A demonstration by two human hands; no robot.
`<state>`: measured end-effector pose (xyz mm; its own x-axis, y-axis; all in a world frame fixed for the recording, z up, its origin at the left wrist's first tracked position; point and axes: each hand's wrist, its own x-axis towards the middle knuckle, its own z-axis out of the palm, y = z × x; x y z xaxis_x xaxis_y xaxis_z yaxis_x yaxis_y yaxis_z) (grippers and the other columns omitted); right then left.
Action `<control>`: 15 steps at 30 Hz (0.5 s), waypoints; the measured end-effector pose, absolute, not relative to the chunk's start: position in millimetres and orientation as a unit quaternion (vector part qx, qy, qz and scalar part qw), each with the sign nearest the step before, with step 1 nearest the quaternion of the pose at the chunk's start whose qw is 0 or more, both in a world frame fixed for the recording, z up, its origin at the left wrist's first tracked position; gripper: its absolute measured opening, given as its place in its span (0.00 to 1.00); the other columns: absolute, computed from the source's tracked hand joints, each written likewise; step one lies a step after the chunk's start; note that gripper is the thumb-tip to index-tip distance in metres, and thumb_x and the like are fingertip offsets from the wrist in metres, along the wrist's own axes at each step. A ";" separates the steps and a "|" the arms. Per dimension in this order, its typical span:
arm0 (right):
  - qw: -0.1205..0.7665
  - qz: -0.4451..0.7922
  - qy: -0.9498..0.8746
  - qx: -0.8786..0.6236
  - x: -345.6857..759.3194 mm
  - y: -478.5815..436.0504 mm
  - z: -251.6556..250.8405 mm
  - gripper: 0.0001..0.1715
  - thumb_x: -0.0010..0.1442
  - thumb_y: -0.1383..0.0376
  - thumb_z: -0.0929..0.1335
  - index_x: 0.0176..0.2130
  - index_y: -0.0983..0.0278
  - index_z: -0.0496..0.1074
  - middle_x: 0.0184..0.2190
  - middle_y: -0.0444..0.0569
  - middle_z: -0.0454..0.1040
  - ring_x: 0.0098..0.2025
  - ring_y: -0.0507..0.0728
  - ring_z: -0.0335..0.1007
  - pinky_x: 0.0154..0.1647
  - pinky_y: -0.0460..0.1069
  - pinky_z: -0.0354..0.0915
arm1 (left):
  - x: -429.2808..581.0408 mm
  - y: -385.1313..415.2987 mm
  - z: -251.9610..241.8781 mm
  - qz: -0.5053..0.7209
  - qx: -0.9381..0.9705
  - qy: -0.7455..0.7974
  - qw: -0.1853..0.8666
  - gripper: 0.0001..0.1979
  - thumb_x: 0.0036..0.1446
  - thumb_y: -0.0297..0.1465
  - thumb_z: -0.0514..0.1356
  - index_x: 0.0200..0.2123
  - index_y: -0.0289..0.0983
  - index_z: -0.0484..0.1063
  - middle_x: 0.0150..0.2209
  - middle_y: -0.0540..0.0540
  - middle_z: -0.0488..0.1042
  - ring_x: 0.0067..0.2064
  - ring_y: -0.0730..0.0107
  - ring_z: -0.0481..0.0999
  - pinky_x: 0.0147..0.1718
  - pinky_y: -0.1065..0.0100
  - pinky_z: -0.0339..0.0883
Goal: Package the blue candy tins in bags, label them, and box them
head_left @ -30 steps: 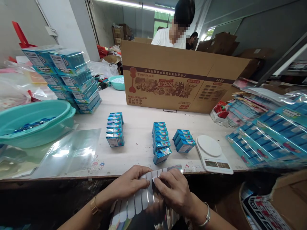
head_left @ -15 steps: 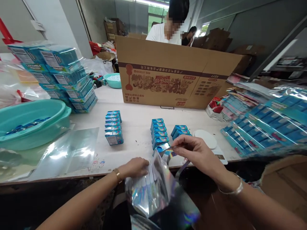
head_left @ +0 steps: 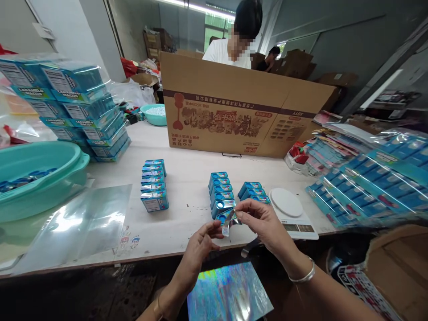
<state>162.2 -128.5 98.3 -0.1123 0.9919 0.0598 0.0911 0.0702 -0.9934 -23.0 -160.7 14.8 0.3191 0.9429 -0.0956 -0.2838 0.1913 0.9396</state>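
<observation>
- Two hands meet just over the near edge of the tabletop (head_left: 189,176). The left hand (head_left: 200,244) and the right hand (head_left: 265,221) each have a fingertip grip clamped on the same small holographic strip (head_left: 229,226).
- That strip hangs in the air between them, curled and shiny, just in front of the nearest tin in the middle row of blue tins (head_left: 220,192).
- Below the hands, lower than the tabletop, a holographic sheet (head_left: 230,290) lies with its rainbow face up.
- Another row of blue tins (head_left: 153,185) stands to the left, well apart from the hands, and a short row of tins (head_left: 251,191) sits just beside the right hand.
- A white kitchen scale (head_left: 290,208) rests near the right wrist, which wears a silver bangle.
- On the far left are a teal basin (head_left: 50,178), a clear plastic bag (head_left: 83,220) lying flat, and a stack of wrapped blue boxes (head_left: 72,104).
- A big cardboard box (head_left: 240,111) stands across the back, with a person in a white shirt (head_left: 222,51) behind it.
- Bagged blue packs (head_left: 371,187) pile up on the right.
</observation>
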 end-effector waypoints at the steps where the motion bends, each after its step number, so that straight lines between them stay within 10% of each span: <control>1: 0.469 0.478 -0.567 -0.480 160.5 -129.6 95.3 0.13 0.52 0.57 0.75 0.32 0.63 0.77 0.27 0.44 0.74 0.28 0.51 0.67 0.29 0.46 0.65 | -20.9 -160.7 19.6 0.471 0.432 0.369 0.675 0.40 0.47 0.58 0.62 0.56 0.37 0.69 0.52 0.37 0.74 0.53 0.53 0.71 0.46 0.62 0.67; 15: 0.515 0.426 -0.539 -0.512 148.1 -143.7 56.9 0.15 0.58 0.54 0.72 0.33 0.64 0.73 0.26 0.44 0.72 0.28 0.52 0.68 0.30 0.46 0.66 | 11.4 -169.2 15.7 0.496 0.292 0.404 0.711 0.17 0.47 0.40 0.72 0.38 0.37 0.77 0.26 0.53 0.73 0.29 0.77 0.68 0.34 0.74 0.62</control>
<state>148.1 -143.7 56.9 0.0558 0.9914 0.1186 0.1137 0.1117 -0.9872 11.4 -169.2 15.7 0.1819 0.9415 -0.2836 -0.4696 0.3366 0.8162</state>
